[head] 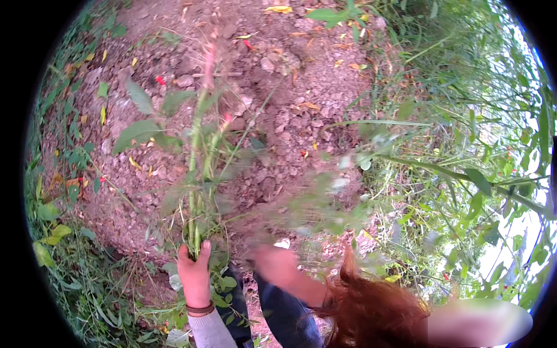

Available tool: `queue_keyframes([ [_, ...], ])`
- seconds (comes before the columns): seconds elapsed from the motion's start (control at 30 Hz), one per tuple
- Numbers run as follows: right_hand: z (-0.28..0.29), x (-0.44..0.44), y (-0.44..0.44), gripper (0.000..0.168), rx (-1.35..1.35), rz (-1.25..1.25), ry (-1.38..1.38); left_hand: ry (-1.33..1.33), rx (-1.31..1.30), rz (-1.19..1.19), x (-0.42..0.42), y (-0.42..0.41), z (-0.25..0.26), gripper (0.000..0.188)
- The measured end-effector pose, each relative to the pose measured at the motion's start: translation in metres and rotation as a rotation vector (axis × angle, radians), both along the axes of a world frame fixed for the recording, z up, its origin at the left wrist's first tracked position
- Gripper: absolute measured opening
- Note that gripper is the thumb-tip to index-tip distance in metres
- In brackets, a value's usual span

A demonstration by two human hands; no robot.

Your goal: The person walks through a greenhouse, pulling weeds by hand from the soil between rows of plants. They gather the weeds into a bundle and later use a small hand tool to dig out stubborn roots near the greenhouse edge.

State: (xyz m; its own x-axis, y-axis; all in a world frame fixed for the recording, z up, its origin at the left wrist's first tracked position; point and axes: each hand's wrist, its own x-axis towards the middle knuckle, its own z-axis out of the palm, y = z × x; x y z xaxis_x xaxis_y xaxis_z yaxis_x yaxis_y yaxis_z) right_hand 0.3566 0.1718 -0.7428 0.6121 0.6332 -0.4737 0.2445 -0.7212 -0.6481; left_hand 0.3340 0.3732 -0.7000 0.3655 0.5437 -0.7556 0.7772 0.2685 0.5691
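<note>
My left hand [193, 272] grips a bunch of uprooted weeds [196, 174] by their green stems. Their pinkish ends [209, 61] point away from me, with thin root fibres spreading over the soil. Broad leaves [139, 135] stick out to the left of the bunch. My right hand [276, 263] is blurred by motion, just right of the left one and above my dark trousers [283, 309]. Its fingers are too smeared to show whether they hold anything. Blurred green foliage [304, 200] lies beyond that hand.
Clumpy reddish-brown soil [270, 143] spreads ahead, dotted with yellow leaves [278, 8] and red petals [160, 80]. Dense grass and weeds [435, 87] border it on the right, with more low weeds [91, 300] on the left. Reddish-brown hair [378, 309] covers part of the lower right.
</note>
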Motion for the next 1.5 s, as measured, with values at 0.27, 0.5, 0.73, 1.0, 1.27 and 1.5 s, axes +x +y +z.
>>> queue_keyframes([
  [0.27,0.021,0.023,0.074,0.024,0.370,0.142,0.120,-0.034,-0.047,0.042,0.002,0.002,-0.015,0.019],
  [0.5,0.061,0.105,-0.016,0.031,0.084,-0.076,-0.223,0.054,0.299,-0.097,-0.038,0.040,-0.035,0.029],
  [0.73,0.187,0.170,-0.088,0.031,-0.283,-0.202,-0.616,0.240,0.699,-0.253,-0.061,0.136,0.022,0.039],
  [1.0,0.264,0.307,-0.108,0.031,-1.145,-0.043,-0.776,-0.143,0.594,-0.192,-0.011,0.141,0.092,0.036],
  [1.27,0.272,0.201,-0.216,0.024,-1.233,-0.340,-0.079,-0.424,0.227,-0.319,0.102,0.026,0.164,0.032],
  [1.5,0.205,0.083,-0.271,0.034,-0.882,-0.499,0.207,-0.056,-0.005,-0.835,0.178,-0.120,0.168,0.032],
])
